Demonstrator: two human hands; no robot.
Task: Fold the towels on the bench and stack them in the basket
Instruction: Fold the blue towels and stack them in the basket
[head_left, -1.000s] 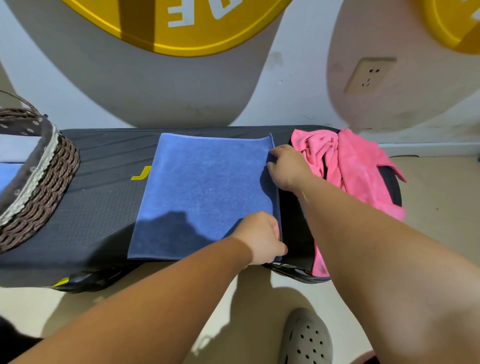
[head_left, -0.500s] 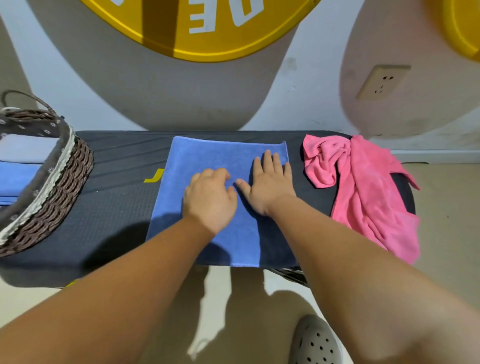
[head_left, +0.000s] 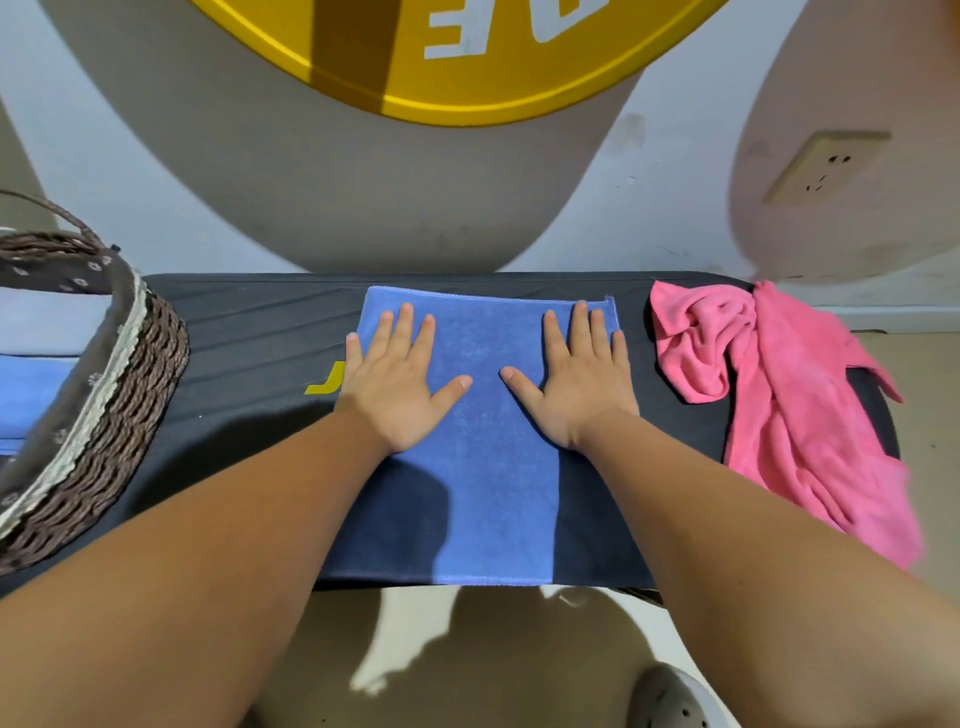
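Blue towel (head_left: 488, 467) lies flat mid-desk (head_left: 249, 374), long axis 12–6, far short edge twd the wall, near edge at the desk's front lip. Left hand (head_left: 395, 384) & right hand (head_left: 576, 384) both flat on its far half, fingers straight, pointing 12, gripping nothing. Forearms cover the towel's near corners; shadow dims the near part. Pink towel (head_left: 800, 405) crumpled at 3, draping off the desk end. Basket (head_left: 119, 395) at 9, cut by the frame edge, w/ folded towels (head_left: 31, 384) inside, count unclear. Shoe (head_left: 670, 701) at 5, partly cut off. Wall socket (head_left: 826, 166) at 2, yellow disc (head_left: 467, 67) at 12.
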